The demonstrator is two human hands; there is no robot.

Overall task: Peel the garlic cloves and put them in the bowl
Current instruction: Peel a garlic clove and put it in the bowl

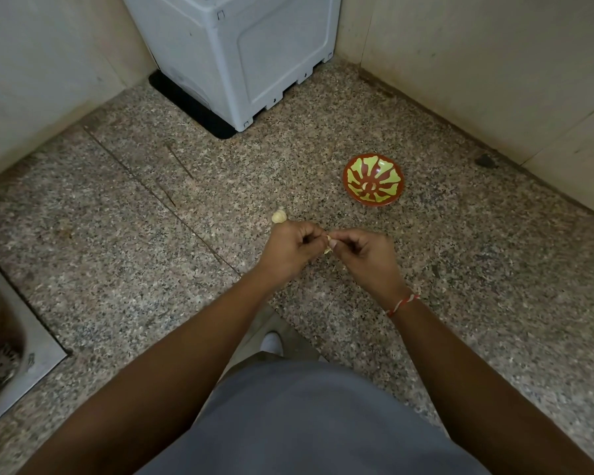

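A small pale garlic clove (329,240) is pinched between the fingertips of both hands above the speckled granite counter (151,255). My left hand (288,250) curls round it from the left, and my right hand (364,255) pinches it from the right. A bit of loose skin hangs just below the clove. A garlic bulb piece (278,217) lies on the counter right behind my left hand. The red bowl with a yellow-green pattern (373,180) stands farther back to the right, and I see no cloves in it.
A grey plastic appliance (240,53) stands in the far corner on a black mat. Tiled walls close the counter left and right. A steel sink (11,358) lies at the left edge. The counter's front edge is near my body.
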